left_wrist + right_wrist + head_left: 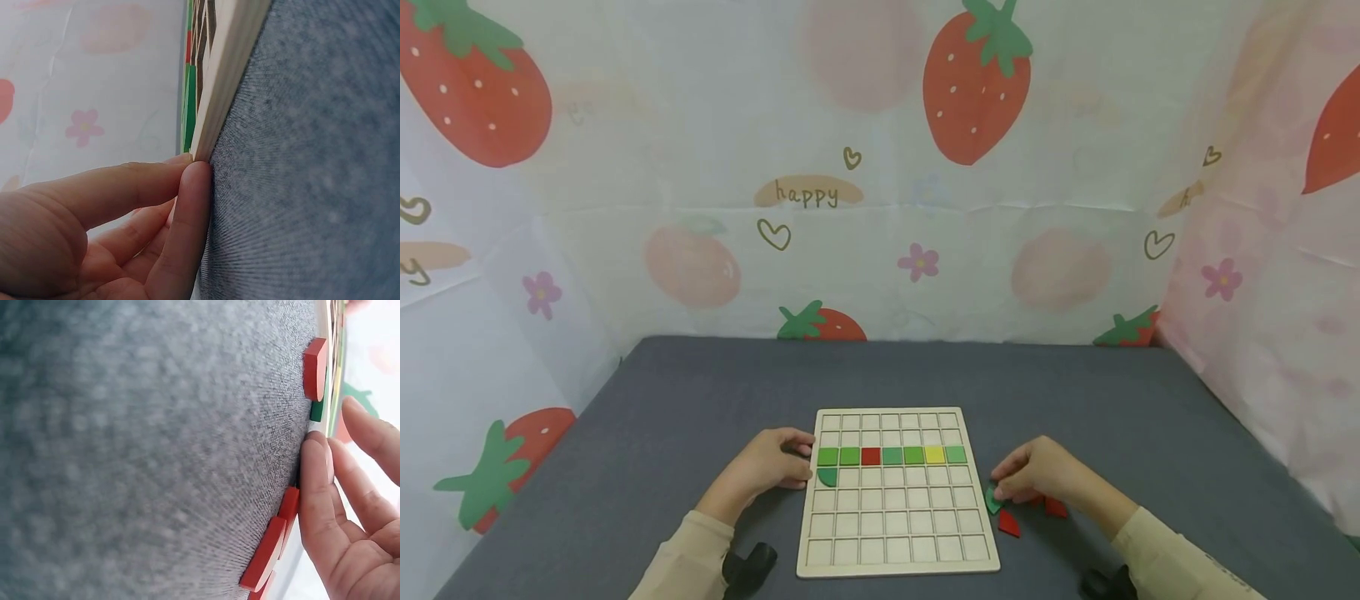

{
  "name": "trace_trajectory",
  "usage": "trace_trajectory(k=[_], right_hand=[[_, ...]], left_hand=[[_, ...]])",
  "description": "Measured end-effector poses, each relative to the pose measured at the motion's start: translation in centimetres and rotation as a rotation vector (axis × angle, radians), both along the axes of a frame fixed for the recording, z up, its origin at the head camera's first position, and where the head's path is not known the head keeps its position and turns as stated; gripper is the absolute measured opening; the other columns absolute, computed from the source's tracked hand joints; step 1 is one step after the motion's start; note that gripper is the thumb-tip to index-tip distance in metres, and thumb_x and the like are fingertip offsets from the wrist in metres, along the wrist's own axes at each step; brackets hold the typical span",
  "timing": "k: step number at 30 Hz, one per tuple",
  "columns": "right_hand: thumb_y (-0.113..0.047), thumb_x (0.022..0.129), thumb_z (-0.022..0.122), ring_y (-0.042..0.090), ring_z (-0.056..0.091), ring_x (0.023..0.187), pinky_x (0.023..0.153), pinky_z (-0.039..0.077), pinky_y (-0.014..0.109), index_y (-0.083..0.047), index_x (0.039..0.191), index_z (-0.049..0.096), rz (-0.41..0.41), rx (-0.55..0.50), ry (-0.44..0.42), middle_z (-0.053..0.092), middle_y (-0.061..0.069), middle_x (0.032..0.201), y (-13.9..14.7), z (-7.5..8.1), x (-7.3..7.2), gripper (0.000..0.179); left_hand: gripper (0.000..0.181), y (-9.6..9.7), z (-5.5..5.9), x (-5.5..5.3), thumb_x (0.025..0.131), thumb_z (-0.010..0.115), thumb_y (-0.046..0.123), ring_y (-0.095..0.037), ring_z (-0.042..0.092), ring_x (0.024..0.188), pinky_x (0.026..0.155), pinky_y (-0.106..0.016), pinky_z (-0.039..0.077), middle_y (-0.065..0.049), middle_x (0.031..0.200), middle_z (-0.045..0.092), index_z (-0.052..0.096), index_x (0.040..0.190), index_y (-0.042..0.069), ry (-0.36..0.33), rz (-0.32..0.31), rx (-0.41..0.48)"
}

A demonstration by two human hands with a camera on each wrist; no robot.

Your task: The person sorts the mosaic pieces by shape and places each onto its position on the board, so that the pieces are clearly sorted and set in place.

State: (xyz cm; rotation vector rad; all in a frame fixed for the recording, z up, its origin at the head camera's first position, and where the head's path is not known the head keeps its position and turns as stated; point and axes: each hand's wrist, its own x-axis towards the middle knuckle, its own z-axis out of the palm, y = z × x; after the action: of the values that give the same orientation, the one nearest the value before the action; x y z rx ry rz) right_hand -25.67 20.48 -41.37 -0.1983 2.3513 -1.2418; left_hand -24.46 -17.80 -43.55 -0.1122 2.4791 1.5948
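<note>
A pale wooden grid board point(898, 573) lies on the table. One row holds several green squares, a red square point(871, 457) and a yellow square point(935, 454). Just below that row's left end sits a dark green rounded piece point(827, 477). My left hand point(767, 460) touches the board's left edge, its thumb and a finger extended against the rim in the left wrist view. Beside the board's right edge, my right hand point(1037, 471) pinches a green piece point(992, 500) down at the table. The fingertips partly hide this piece.
Red pieces point(1009, 523) lie around and under my right hand, one more red piece point(1056, 507) farther right. The dark grey table point(715, 375) ends at a strawberry-print cloth point(880, 275) behind. Black wrist straps point(749, 570) show on both forearms.
</note>
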Motion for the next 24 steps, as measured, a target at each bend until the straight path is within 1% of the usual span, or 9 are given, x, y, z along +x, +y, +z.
trace_trajectory(k=[10, 14, 22, 24], right_hand=[[-0.009, 0.077, 0.083, 0.015, 0.071, 0.074, 0.071, 0.062, 0.035, 0.003, 0.103, 0.075, 0.016, 0.028, -0.014, 0.076, 0.006, 0.086, -0.17, -0.16, 0.13, 0.029], [-0.005, 0.076, 0.083, 0.014, 0.071, 0.073, 0.070, 0.062, 0.035, 0.005, 0.103, 0.075, 0.032, 0.014, -0.002, 0.076, 0.005, 0.084, -0.21, -0.26, 0.16, 0.030], [-0.002, 0.075, 0.082, 0.014, 0.069, 0.070, 0.068, 0.061, 0.035, 0.004, 0.099, 0.075, 0.047, 0.032, 0.013, 0.071, 0.002, 0.075, -0.44, -0.34, 0.12, 0.026], [-0.001, 0.074, 0.082, 0.014, 0.068, 0.070, 0.068, 0.061, 0.035, 0.004, 0.097, 0.075, 0.048, 0.033, 0.015, 0.070, 0.002, 0.073, -0.50, -0.37, 0.09, 0.024]], left_hand=[[0.052, 0.00, 0.12, 0.06, 0.079, 0.070, -0.009, -0.016, 0.063, 0.077, 0.069, -0.034, 0.061, -0.015, 0.105, 0.059, 0.058, 0.129, -0.008, -0.004, -0.004, 0.007], [0.052, -0.03, 0.05, 0.07, 0.079, 0.069, -0.009, -0.017, 0.063, 0.077, 0.069, -0.033, 0.061, -0.015, 0.105, 0.059, 0.058, 0.129, -0.007, -0.009, 0.004, 0.012], [0.053, -0.15, 0.04, 0.12, 0.079, 0.069, -0.008, -0.016, 0.063, 0.077, 0.070, -0.034, 0.061, -0.017, 0.108, 0.058, 0.057, 0.131, -0.009, 0.002, -0.024, 0.014], [0.052, -0.15, 0.03, 0.12, 0.079, 0.070, -0.008, -0.017, 0.063, 0.077, 0.070, -0.034, 0.061, -0.016, 0.108, 0.058, 0.057, 0.130, -0.008, 0.001, -0.017, 0.016]])
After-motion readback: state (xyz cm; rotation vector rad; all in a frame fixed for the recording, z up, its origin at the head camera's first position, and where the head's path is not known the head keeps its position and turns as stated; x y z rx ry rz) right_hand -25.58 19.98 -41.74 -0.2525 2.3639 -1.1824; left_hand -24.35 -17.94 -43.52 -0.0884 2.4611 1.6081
